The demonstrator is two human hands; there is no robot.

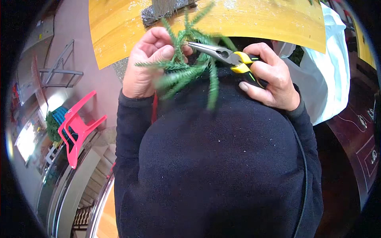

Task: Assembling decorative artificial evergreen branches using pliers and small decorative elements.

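My left hand [145, 65] pinches a green artificial pine sprig [184, 73] near its middle, its needled twigs fanning out and partly smeared by motion. Wrapped around the yellow-and-black handles of long-nose pliers [216, 51] is my right hand [274, 77]. The pliers' jaws point left, their tips reaching the sprig beside my left fingertips. What exactly sits between the jaw tips is too small to make out. Both hands are held in front of my chest, at the near edge of the yellow wooden table [258, 20].
A bundle of thin grey wires [162, 8] lies on the table, with pale crumbs scattered about. At the right hangs a white plastic bag [327, 75]. A pink-red plastic stool [81, 127] and a grey metal frame [59, 73] stand on the floor to the left, near a staircase [97, 176].
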